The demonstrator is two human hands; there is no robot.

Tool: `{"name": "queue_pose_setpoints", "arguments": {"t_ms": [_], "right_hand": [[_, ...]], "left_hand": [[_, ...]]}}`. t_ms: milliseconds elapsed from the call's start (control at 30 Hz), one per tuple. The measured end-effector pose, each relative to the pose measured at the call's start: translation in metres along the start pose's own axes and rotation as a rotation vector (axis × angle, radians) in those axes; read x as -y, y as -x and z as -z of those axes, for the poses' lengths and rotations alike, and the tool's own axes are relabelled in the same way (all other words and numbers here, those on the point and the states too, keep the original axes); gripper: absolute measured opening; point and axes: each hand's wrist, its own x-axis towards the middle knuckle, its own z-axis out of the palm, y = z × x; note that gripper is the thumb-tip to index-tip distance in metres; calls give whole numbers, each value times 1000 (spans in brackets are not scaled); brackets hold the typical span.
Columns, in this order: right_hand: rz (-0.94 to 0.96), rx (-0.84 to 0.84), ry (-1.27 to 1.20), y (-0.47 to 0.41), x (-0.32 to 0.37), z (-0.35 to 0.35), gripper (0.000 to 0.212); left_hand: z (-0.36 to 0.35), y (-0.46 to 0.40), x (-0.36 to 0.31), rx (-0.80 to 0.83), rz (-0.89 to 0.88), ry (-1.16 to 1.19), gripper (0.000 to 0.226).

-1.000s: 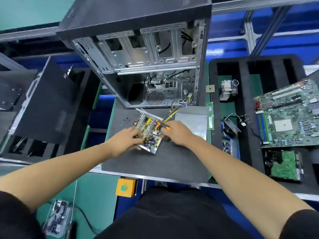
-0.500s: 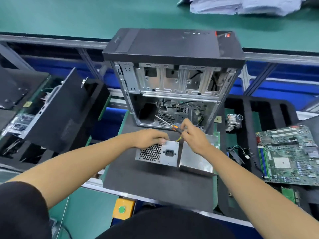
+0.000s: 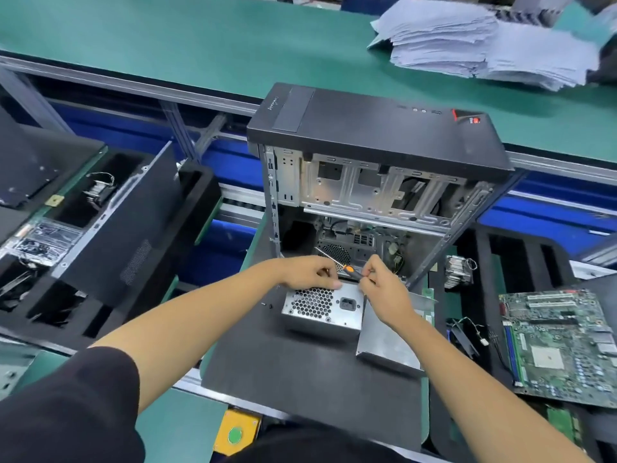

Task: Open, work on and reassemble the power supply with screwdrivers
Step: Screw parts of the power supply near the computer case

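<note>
The silver power supply (image 3: 322, 309) stands on the black mat (image 3: 300, 372), its honeycomb vent and power socket facing me. My left hand (image 3: 309, 271) grips its top rear edge. My right hand (image 3: 380, 289) holds a screwdriver (image 3: 347, 268) with an orange and black handle, its shaft pointing up-left over the top of the unit. The supply's loose metal cover (image 3: 387, 345) lies flat just to the right. A small dark screw (image 3: 263, 305) lies on the mat left of the unit.
An open computer case (image 3: 374, 155) stands right behind the supply. A motherboard (image 3: 561, 345), heatsink (image 3: 459, 270) and fan (image 3: 464, 335) sit in a black foam tray on the right. A black side panel (image 3: 133, 228) leans at left. Stacked papers (image 3: 484, 45) lie far back.
The supply went from lying open with its circuit board showing to standing upright with the vent face toward me. My view has tilted upward; both hands stay at its top.
</note>
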Motion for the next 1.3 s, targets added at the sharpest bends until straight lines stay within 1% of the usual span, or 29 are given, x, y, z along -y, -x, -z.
{"name": "queue_pose_setpoints", "arguments": {"t_ms": [33,100,167,200,233,300,367,433,533,633,700,800,867,933,1000,1067,1133,1167,1200,1233,1300], "right_hand": [[-9,-10,1,0,1,0,7],[-12,-41,33,0,2,1,12],[-8,-67,75,0,3,2,14],[-7,-81,90,-1,5,2,10],[-9,-95,101,-2,6,1,8],[-13,-116,114,-5,10,-1,11],[-15,-122,128,-7,15,-4,13],[-9,-126,145,-8,20,-7,15],[-7,-136,179,-7,24,-10,17],[-13,-154,206,-6,26,-11,17],[-17,-173,213,-6,27,-11,18],[-15,-187,215,-6,29,-12,19],[-16,-193,221,-6,30,-13,19],[-23,-191,233,-5,32,-13,19],[-28,-180,243,-5,34,-13,19],[-22,-172,242,-5,36,-13,19],[-11,-167,231,-6,38,-11,19],[-5,-167,222,-7,39,-10,19],[3,-164,213,-7,40,-8,19],[11,-157,206,-8,41,-7,18],[29,-136,194,-9,44,-3,18]], "left_hand": [[0,4,3,-22,-13,44,19],[4,14,15,-80,-13,164,25],[9,30,35,-201,13,315,27],[10,40,49,-289,39,334,23],[10,49,65,-392,77,296,17],[3,65,101,-558,195,162,1],[-8,77,124,-631,331,118,11],[-19,82,135,-649,376,124,13],[-26,76,132,-674,327,99,12],[-23,68,123,-582,298,79,10],[-22,66,121,-554,325,125,6],[-24,69,123,-560,369,230,9],[-26,71,126,-544,372,156,6],[-28,74,128,-542,320,111,17],[-30,80,129,-538,264,9,24],[-33,84,135,-499,221,-81,18],[-39,87,141,-441,218,-166,18],[-41,88,140,-436,215,-266,17],[-41,89,139,-480,196,-294,16],[-41,90,139,-535,185,-233,15],[-38,92,135,-651,185,-9,9]]}}
